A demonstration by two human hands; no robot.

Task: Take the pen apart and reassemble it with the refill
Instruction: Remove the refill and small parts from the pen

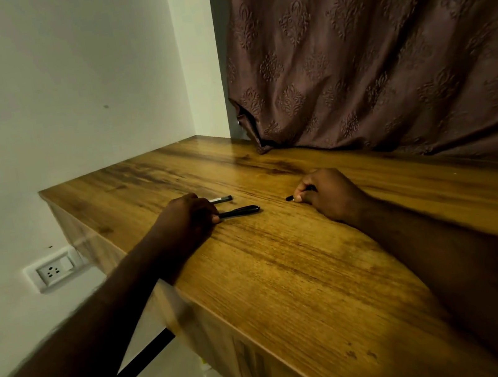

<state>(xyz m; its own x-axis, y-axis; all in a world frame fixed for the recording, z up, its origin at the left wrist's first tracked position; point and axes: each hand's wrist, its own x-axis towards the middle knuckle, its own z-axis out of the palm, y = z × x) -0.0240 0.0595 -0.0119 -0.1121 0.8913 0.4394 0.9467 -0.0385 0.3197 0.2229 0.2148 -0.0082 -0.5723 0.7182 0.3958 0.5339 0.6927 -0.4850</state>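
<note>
left hand pinches the slim black plastic pen, pointing rightward along the wooden desk toward right hand, closed on a small black piece.

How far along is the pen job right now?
Done: nothing clearly; whether the pieces are separate pens or parts is unclear. In hand: left hand touches the black pen lying beside a slimmer piece on the desk; right hand grips a small black piece. Left: fitting the refill and reassembling.

On the wooden table, the left hand touches a black pen; the right hand pinches another pen; a third pen lies just beyond the left fingers.
</note>
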